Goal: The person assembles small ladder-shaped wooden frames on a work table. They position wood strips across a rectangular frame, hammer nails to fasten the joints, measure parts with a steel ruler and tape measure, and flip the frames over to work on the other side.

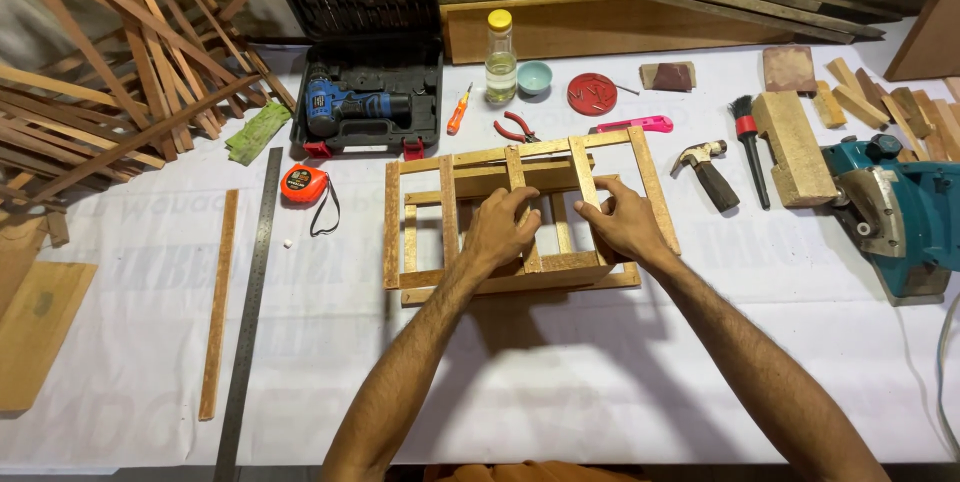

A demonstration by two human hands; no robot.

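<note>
A small crate-like frame of thin wooden slats [420, 224] rests on the white-covered table in front of me. My left hand [497, 230] grips one of its upright slats near the middle. Just to the right, my right hand [622, 222] holds another slat of the same frame, fingers curled over its top edge. Both hands sit close together on the frame's right half.
Behind the frame lie pliers [516, 127], an orange screwdriver [458, 109], a glass bottle [500, 58], a red lid of nails [591, 94], a hammer [708, 172] and a brush [747, 138]. A drill case [366, 102], tape measure [303, 185], steel ruler [250, 302] and loose slat [218, 304] are left; a teal power planer [900, 217] is right.
</note>
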